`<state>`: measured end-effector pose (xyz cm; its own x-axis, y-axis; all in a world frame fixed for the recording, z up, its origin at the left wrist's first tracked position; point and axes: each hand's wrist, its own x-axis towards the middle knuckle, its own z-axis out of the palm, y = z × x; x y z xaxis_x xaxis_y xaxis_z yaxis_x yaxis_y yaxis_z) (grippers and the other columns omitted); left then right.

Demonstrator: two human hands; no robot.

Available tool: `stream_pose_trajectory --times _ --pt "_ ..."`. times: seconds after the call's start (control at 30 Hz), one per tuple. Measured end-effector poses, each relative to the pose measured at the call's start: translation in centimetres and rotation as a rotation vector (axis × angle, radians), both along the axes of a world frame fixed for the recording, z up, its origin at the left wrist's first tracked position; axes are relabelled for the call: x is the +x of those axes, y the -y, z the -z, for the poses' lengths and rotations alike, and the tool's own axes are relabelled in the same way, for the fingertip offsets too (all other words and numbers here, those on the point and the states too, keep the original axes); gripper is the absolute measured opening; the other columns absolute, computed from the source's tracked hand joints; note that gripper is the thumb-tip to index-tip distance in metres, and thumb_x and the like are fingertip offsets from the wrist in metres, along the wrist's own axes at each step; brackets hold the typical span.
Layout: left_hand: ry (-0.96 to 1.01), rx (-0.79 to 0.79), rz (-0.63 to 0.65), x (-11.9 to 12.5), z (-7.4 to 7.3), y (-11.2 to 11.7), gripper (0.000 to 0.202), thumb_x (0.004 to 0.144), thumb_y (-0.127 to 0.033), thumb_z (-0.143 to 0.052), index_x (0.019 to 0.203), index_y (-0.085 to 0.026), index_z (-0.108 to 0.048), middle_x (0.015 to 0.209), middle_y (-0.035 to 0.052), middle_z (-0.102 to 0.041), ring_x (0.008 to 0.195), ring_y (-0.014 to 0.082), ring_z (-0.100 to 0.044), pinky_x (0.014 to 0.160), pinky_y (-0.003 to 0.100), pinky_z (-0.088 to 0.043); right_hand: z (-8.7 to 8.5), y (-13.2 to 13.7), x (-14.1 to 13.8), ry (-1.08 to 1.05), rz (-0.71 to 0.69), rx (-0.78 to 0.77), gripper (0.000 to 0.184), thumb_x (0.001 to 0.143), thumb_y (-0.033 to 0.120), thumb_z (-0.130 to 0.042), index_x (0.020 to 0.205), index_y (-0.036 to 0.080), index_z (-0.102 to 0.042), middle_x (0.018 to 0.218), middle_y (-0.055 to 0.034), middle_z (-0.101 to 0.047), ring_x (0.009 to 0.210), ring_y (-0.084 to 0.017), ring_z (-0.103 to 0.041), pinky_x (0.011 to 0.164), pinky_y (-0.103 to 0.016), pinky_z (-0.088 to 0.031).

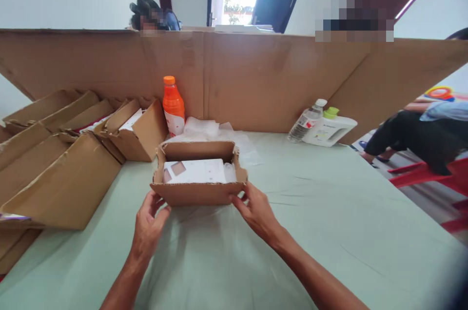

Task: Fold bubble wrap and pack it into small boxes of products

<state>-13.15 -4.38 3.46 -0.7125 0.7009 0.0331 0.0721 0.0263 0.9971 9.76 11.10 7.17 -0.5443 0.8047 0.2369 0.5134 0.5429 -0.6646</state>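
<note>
The desk (pixel 351 217), under a pale green cover, carries everything, and a cardboard panel (pixel 256 81) stands along its far edge. Large open cartons (pixel 87 183) crowd the left edge, with a smaller carton (pixel 151 127) just beside them, toward the far left corner. The small cardboard box (pixel 201 194) is open at the top, well in from the far edge, between the two hands (whether its base rests on the cover or is slightly raised, I cannot tell). The right hand (pixel 254 205) pinches its near right corner, thumb on the front face and fingers around the side. The left hand (pixel 149 222) meets the near left corner with half-curled fingers, thumb spread apart below; how firmly they grip I cannot tell. Crumpled plastic film (pixel 204 128) lies behind the box. Inside it is a white packet (pixel 201 172). Near the far right corner stands a white jug (pixel 329 130). By the far edge are an orange bottle (pixel 173 105) and, touching the jug, a tilted clear bottle (pixel 305 124).
</note>
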Motion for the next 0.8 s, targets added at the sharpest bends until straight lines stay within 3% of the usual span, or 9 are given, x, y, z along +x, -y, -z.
stream_pose_trajectory --times 0.13,0.2,0.3,0.37,0.53,0.63,0.73,0.8 --pt "-0.176 -0.101 0.149 5.4 0.2 0.8 0.042 0.073 -0.034 -0.072 0.113 -0.022 -0.068 0.103 0.0086 -0.073 0.088 0.0258 -0.068 0.07 0.034 -0.056 0.3 3.9 10.4 -0.054 0.218 0.082 0.027 0.089 0.046 -0.062 0.079 0.021 -0.064 0.069 -0.003 -0.067 0.056 -0.018 -0.06 0.048 -0.028 -0.047" --pt "-0.287 -0.114 0.292 8.0 -0.1 0.4 0.03 0.075 -0.032 -0.071 0.104 -0.025 -0.072 0.093 0.0069 -0.073 0.075 0.0232 -0.065 0.058 0.031 -0.052 0.8 6.6 14.9 -0.035 0.385 0.145 0.03 0.087 0.051 -0.063 0.075 0.023 -0.064 0.065 -0.002 -0.067 0.053 -0.019 -0.061 0.046 -0.029 -0.048" --pt "-0.331 -0.09 0.543 11.1 -0.9 -1.7 0.018 0.081 -0.029 -0.067 0.097 -0.026 -0.073 0.074 0.0022 -0.068 0.057 0.0175 -0.057 0.049 0.027 -0.045 1.7 9.8 18.8 -0.017 0.606 0.247 0.031 0.088 0.052 -0.064 0.072 0.025 -0.063 0.059 0.0 -0.064 0.048 -0.019 -0.059 0.043 -0.03 -0.046" --pt "-0.294 -0.088 0.645 12.9 -1.3 -3.9 0.018 0.083 -0.027 -0.065 0.099 -0.026 -0.072 0.071 0.0007 -0.066 0.055 0.0161 -0.055 0.048 0.025 -0.041 2.4 10.5 20.2 -0.02 0.69 0.322 0.031 0.089 0.051 -0.064 0.072 0.026 -0.061 0.059 0.0003 -0.063 0.048 -0.019 -0.058 0.045 -0.031 -0.047" --pt "-0.203 -0.06 0.801 17.8 -1.3 -11.1 0.035 0.084 -0.025 -0.06 0.119 -0.021 -0.065 0.083 0.0029 -0.069 0.069 0.0181 -0.062 0.055 0.025 -0.042 4.2 8.6 23.6 -0.007 0.797 0.454 0.029 0.089 0.05 -0.066 0.076 0.026 -0.056 0.063 0.0 -0.06 0.057 -0.021 -0.061 0.058 -0.035 -0.052" --pt "-0.195 -0.024 0.854 21.0 -1.0 -16.0 0.043 0.081 -0.02 -0.058 0.124 -0.02 -0.062 0.081 0.0016 -0.069 0.072 0.0184 -0.062 0.061 0.027 -0.044 5.4 6.4 26.5 -0.001 0.846 0.451 0.031 0.088 0.054 -0.066 0.091 0.024 -0.06 0.08 -0.0045 -0.066 0.075 -0.025 -0.066 0.07 -0.039 -0.055" --pt "-0.17 0.029 0.889 24.2 -0.6 -20.5 0.048 0.077 -0.015 -0.057 0.124 -0.02 -0.061 0.08 0.0004 -0.067 0.074 0.0176 -0.061 0.064 0.027 -0.044 6.6 4.0 29.9 -0.036 0.889 0.35 0.059 0.078 0.065 -0.07 0.116 0.022 -0.058 0.111 -0.0117 -0.066 0.106 -0.032 -0.065 0.092 -0.047 -0.053" --pt "-0.146 0.06 0.914 26.1 -0.2 -23.1 0.05 0.075 -0.012 -0.057 0.124 -0.021 -0.061 0.09 0.0019 -0.07 0.074 0.0157 -0.06 0.064 0.027 -0.044 7.5 2.3 32.3 -0.061 0.892 0.242 0.08 0.069 0.073 -0.073 0.128 0.022 -0.053 0.122 -0.0133 -0.063 0.115 -0.036 -0.061 0.099 -0.051 -0.05"
